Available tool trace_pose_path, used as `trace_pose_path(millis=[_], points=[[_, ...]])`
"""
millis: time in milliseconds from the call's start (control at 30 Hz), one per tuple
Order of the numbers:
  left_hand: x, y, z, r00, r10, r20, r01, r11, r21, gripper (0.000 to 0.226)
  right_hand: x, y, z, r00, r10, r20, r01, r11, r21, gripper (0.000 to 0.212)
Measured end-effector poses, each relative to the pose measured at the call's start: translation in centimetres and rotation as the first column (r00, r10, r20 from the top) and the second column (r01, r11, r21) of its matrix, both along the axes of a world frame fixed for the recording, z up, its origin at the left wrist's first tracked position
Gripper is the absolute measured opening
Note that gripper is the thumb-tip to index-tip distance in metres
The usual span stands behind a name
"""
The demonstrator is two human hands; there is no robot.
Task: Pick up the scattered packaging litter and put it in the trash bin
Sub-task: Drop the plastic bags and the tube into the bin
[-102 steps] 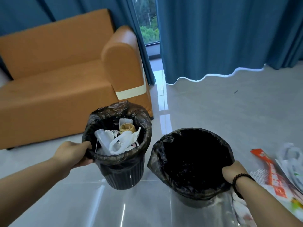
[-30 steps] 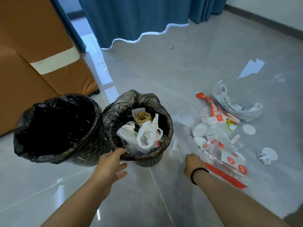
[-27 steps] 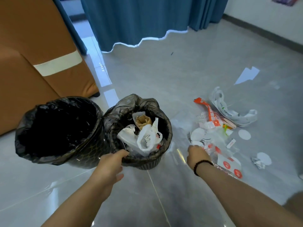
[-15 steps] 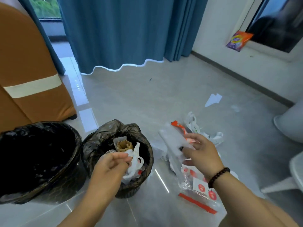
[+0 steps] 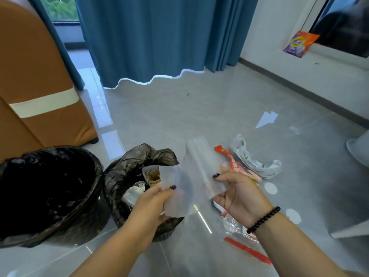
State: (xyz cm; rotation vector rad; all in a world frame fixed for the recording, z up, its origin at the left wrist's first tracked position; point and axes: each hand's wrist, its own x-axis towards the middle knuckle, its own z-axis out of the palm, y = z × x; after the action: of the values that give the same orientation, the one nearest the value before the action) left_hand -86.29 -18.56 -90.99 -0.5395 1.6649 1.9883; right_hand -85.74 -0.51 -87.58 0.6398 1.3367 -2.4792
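Observation:
A clear plastic wrapper (image 5: 194, 172) is held up between both hands, just right of the smaller trash bin (image 5: 127, 176), which has a black liner and is nearly full of paper and plastic. My left hand (image 5: 153, 204) grips the wrapper's lower left part over the bin's rim. My right hand (image 5: 237, 194) pinches its right edge. A larger black-lined bin (image 5: 50, 188) stands at the left and looks empty. More litter lies on the floor at the right: an orange-red wrapper (image 5: 229, 158), a white plastic bag (image 5: 253, 160), a clear bag with a red strip (image 5: 245, 242) and white round pieces (image 5: 270, 187).
An orange sofa (image 5: 40, 96) stands at the left and blue curtains (image 5: 159, 37) hang behind. A white scrap (image 5: 266, 118) lies further out on the grey tiled floor. A white object (image 5: 359, 148) sits at the right edge. A colourful packet (image 5: 300, 44) rests on the window ledge.
My right hand lifted the clear wrapper off the floor. My left hand left the small bin's rim and took hold of the wrapper too. The view tilted up and turned right.

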Motion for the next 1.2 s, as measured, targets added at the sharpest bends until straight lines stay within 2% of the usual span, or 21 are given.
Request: trace_pose_path(millis=[67,133,233,333,433,533,667,800,967,1067,1133,1200], points=[[0.0,-0.7,0.0,0.999,0.030,-0.023,-0.030,1.000,-0.004,0.016,0.1,-0.2,-0.5,0.999,0.027,-0.026,-0.022,0.983,0.180,0.023],[-0.2,-1.2,0.0,0.998,0.058,-0.036,-0.059,0.998,-0.010,0.017,0.2,-0.3,-1.1,0.995,0.040,-0.095,0.002,0.914,0.405,0.016],[-0.4,-1.5,0.0,0.994,0.086,-0.064,-0.087,0.996,-0.005,0.015,0.5,-1.2,-1.8,0.957,0.119,-0.266,0.115,0.682,0.722,0.018],[-0.3,-1.1,0.2,0.991,0.075,-0.111,-0.075,0.997,0.000,0.016,0.7,-2.8,-2.5,0.895,0.246,-0.372,0.207,0.509,0.835,0.018],[-0.2,-0.7,0.5,0.985,0.103,-0.135,-0.095,0.993,0.065,0.024,0.5,-4.0,-3.0,0.837,0.352,-0.419,0.256,0.425,0.868,0.023],[-0.2,-0.9,1.2,0.982,0.100,-0.160,-0.083,0.991,0.107,0.035,0.4,-4.9,-3.2,0.801,0.422,-0.424,0.258,0.396,0.881,0.024],[0.3,-1.8,1.1,0.974,0.049,-0.223,-0.030,0.996,0.086,0.041,0.9,-5.5,-3.5,0.710,0.541,-0.451,0.218,0.440,0.871,0.024],[0.8,-2.7,1.0,0.946,0.064,-0.317,-0.049,0.997,0.055,0.041,1.1,-5.3,-4.2,0.675,0.627,-0.389,0.169,0.382,0.909,0.035],[1.4,-3.2,0.8,0.953,0.012,-0.302,0.015,0.996,0.088,0.047,1.9,-5.5,-4.0,0.681,0.672,-0.290,0.131,0.277,0.952,0.044],[1.3,-3.3,0.7,0.958,0.058,-0.282,-0.032,0.995,0.096,0.023,2.1,-5.6,-3.5,0.712,0.617,-0.334,0.156,0.325,0.933,0.042],[1.1,-3.6,0.7,0.957,0.094,-0.274,-0.069,0.993,0.100,0.021,2.0,-5.7,-3.1,0.767,0.522,-0.374,0.187,0.375,0.908,0.038],[0.8,-3.8,0.7,0.953,0.130,-0.275,-0.095,0.986,0.134,0.021,1.7,-5.6,-2.9,0.840,0.385,-0.382,0.177,0.471,0.864,0.037]])
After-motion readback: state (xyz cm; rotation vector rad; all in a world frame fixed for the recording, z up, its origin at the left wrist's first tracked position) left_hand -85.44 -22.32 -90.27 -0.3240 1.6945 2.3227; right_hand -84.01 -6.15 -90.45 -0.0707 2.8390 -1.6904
